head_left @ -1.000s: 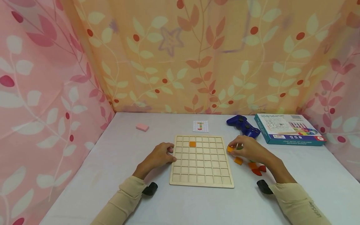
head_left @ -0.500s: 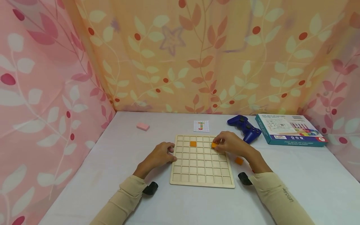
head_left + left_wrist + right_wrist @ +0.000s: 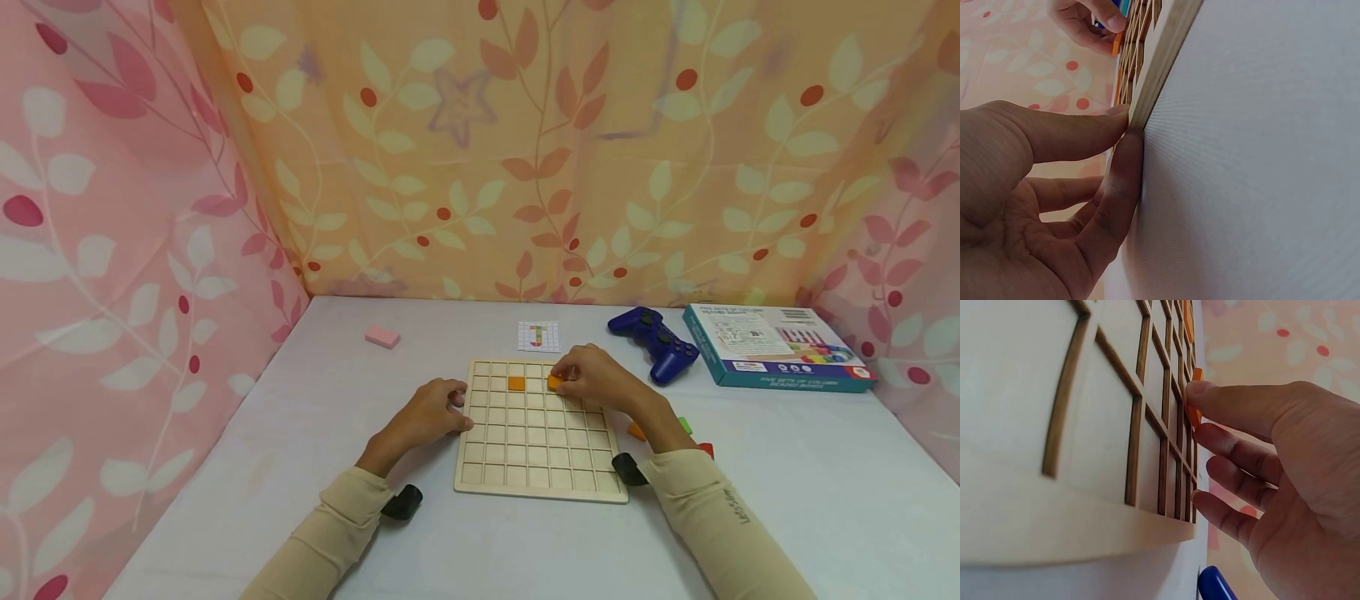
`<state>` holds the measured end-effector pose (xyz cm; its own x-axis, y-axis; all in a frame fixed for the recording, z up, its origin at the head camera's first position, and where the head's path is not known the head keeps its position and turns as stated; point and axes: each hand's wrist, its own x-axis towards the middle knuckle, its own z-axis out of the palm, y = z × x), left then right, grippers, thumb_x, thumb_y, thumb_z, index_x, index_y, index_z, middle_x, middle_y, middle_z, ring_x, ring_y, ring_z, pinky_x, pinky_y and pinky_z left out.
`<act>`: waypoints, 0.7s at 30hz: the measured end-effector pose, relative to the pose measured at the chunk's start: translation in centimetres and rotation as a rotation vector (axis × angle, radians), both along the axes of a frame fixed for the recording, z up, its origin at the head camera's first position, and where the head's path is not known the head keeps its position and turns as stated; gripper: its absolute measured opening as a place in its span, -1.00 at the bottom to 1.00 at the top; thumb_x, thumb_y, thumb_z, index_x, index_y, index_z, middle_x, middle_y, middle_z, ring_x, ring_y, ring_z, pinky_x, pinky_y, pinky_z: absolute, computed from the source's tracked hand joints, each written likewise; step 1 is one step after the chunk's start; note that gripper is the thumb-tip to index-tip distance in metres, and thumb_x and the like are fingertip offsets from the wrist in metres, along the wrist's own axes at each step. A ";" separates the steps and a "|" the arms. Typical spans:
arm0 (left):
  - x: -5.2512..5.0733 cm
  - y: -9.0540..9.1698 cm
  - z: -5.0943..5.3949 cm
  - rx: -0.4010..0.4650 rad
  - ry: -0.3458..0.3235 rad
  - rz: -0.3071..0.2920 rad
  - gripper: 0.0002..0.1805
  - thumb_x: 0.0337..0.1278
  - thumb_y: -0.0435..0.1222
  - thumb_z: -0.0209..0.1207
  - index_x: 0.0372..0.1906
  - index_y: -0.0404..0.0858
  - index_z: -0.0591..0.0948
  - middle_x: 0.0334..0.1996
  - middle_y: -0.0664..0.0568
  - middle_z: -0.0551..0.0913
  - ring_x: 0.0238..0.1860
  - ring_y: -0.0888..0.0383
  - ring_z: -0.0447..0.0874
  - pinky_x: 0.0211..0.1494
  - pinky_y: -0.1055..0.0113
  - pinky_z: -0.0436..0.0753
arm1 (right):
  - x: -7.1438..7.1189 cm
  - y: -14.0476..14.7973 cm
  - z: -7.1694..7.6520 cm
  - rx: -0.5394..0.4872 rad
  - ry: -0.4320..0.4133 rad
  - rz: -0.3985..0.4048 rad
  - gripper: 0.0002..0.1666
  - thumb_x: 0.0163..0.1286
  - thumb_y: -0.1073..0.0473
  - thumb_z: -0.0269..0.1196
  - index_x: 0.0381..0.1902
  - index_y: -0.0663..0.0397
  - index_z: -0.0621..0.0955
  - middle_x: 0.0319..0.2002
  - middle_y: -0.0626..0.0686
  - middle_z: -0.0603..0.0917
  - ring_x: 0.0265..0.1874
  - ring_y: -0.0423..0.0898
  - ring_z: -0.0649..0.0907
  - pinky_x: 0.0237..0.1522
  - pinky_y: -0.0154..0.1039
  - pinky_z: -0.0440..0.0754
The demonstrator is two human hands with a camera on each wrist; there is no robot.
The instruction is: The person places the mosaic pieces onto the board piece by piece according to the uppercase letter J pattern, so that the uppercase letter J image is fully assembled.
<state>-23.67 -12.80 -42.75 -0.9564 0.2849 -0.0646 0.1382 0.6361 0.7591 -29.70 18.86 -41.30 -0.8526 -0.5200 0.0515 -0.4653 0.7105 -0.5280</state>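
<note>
A pale wooden grid board [image 3: 540,458] lies on the white table. My left hand [image 3: 429,417] holds its left edge; in the left wrist view the thumb and a finger [image 3: 1124,181] meet at the board's rim. One orange square tile [image 3: 517,383] sits in a cell of the second row. Over that same row, further right, my right hand [image 3: 600,379] pinches another orange square tile [image 3: 553,382] between thumb and fingers. In the right wrist view this tile stands tilted against the grid, and the other fingers are partly bent. Whether it touches the board is hard to tell.
Behind the board lies a pattern card [image 3: 538,337]. A pink block [image 3: 382,337] is at the back left. A blue game controller [image 3: 654,343] and a boxed set [image 3: 780,346] lie at the back right. Orange, green [image 3: 685,426] and red pieces are partly hidden by my right arm.
My right hand has carried the orange tile leftward from beside the board to over its second row. My left hand has stayed at the left edge.
</note>
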 end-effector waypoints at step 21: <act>0.3 0.2 0.3 -0.012 -0.009 0.016 -0.32 0.09 -0.42 0.50 0.33 -0.49 0.55 -0.11 -0.07 0.59 -0.11 0.08 0.50 -0.09 0.25 0.55 | 0.1 -0.4 -0.2 0.003 -0.004 0.006 -0.66 0.36 0.23 0.46 0.06 0.25 0.79 -0.07 0.08 0.77 -0.02 0.05 0.65 0.10 0.04 0.59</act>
